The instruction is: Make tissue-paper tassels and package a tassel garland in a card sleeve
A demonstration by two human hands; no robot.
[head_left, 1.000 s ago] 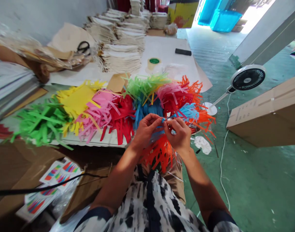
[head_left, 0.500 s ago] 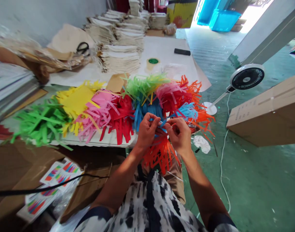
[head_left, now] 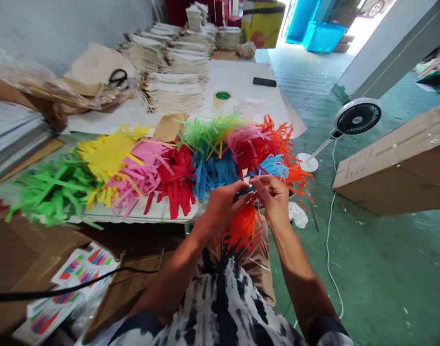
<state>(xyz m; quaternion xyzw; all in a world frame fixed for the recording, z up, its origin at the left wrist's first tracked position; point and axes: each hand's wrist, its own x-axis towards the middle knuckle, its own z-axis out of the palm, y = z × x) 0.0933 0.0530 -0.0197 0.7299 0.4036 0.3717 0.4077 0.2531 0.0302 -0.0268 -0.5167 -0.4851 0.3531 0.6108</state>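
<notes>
Over my lap, at the table's front edge, both hands are close together. My left hand (head_left: 223, 204) is closed, its thumb and fingers pinching a narrow blue paper strip (head_left: 245, 190). My right hand (head_left: 273, 199) pinches at the other end of this strip, fingertips nearly touching the left ones. Directly below hangs an orange paper tassel (head_left: 243, 228); how it joins the strip is hidden by my fingers. Just beyond lie a blue fringed tassel (head_left: 216, 173) and a light blue one (head_left: 275, 166). Red (head_left: 178, 187), pink (head_left: 142, 168), yellow (head_left: 109, 154) and green (head_left: 54, 187) tassels spread leftward.
Stacks of cream-coloured bundles (head_left: 176, 91) stand at the back of the table, with a tape roll (head_left: 222, 97), a black phone-like slab (head_left: 265, 82) and scissors (head_left: 118, 77). Right of the table are a fan (head_left: 358, 117) and a large carton (head_left: 393, 163). An open box (head_left: 111, 298) holds printed cards.
My hands have come slightly lower and nearer to me, uncovering more of the blue tassel behind. The orange tassel hangs narrower beneath them. The view has shifted a little.
</notes>
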